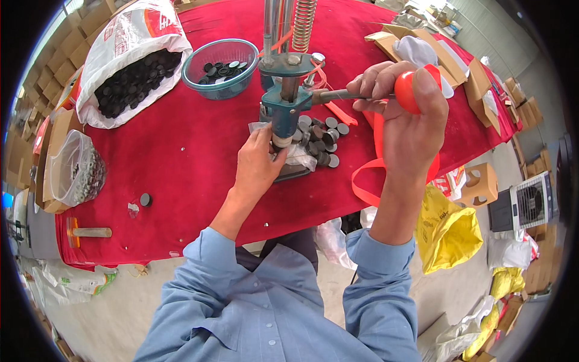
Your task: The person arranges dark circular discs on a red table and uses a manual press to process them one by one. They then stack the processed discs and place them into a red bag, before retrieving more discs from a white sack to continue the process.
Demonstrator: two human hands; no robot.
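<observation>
The press (pixel 286 114) stands just beyond the left hand (pixel 256 164), whose thumb and fingers bend round the ram's tip; whether they grip anything I cannot tell. The right hand (pixel 401 123) is wrapped round the red knob (pixel 405 92) of the lever (pixel 344 95). A pull on it too soon could pinch the left fingers, and the strap (pixel 378 142) beside the right wrist might snag. The press's long axis is upright, ram downward; the lever runs sideways, toward the right hand. Discs (pixel 322 142) lie between the hands on the desk (pixel 181 181).
</observation>
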